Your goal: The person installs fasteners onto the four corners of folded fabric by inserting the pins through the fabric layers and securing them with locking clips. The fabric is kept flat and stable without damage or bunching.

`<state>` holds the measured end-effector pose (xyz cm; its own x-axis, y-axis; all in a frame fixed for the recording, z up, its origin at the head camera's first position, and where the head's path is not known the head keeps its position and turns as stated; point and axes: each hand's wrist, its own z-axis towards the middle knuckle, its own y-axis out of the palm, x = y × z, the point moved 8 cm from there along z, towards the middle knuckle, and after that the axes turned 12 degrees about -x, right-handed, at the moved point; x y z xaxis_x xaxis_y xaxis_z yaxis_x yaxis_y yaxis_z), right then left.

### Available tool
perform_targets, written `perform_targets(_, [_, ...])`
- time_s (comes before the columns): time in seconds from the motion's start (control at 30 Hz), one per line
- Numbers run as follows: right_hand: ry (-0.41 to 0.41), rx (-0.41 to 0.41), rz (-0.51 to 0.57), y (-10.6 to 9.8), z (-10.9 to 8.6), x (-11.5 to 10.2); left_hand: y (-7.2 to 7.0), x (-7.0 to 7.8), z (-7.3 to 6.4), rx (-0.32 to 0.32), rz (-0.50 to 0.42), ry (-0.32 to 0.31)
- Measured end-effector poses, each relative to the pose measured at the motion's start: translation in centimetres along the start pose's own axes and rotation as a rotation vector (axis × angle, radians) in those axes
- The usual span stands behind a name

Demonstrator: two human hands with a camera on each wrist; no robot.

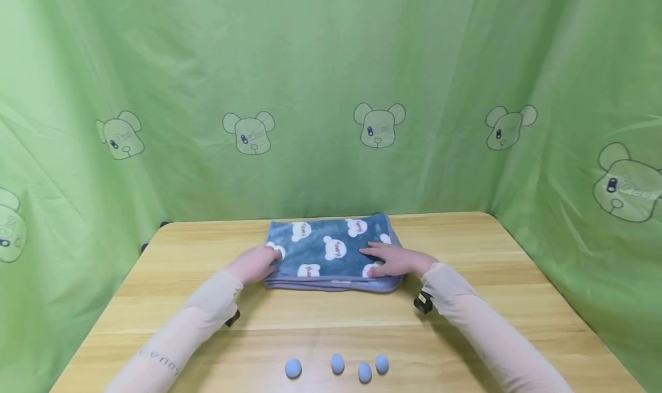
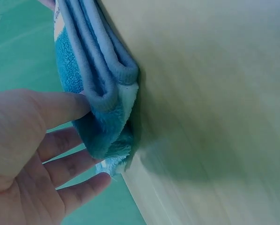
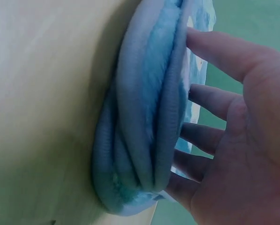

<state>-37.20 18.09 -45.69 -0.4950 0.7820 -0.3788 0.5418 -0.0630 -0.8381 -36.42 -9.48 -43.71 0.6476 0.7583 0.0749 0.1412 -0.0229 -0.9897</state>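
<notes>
A folded teal plush blanket point(image 1: 320, 243) with white bear heads and a grey-blue border lies at the far middle of the table. My left hand point(image 1: 257, 264) is at its left end. In the left wrist view the thumb point(image 2: 67, 108) touches the folded layers point(image 2: 100, 70), while the other fingers extend loosely beside the end. My right hand point(image 1: 397, 259) rests on the top near the right end with fingers spread. The right wrist view shows those fingertips against the upper layer, above the rounded stacked folds point(image 3: 133, 98).
Several small blue egg-shaped balls lie near the front of the wooden table point(image 1: 465, 324), among them a left one point(image 1: 292, 368) and a right one point(image 1: 381, 363). A green curtain point(image 1: 320, 174) with bear-head prints surrounds the table at the back and sides.
</notes>
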Motion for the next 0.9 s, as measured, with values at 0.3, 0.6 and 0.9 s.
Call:
perform_targets(0.3, [-0.025,-0.042,-0.034,1.1,-1.2,-2.0,0.4,0.5,-2.1,0.000,-0.004,0.008])
perform_targets(0.6, [-0.016,-0.046,-0.027,1.7,-2.2,-2.8,0.4,1.7,-3.5,0.031,0.033,0.027])
perform_targets(0.9, [-0.036,0.082,-0.029,0.0,-3.8,-2.2,-2.6,2.0,-3.4,0.066,-0.018,-0.022])
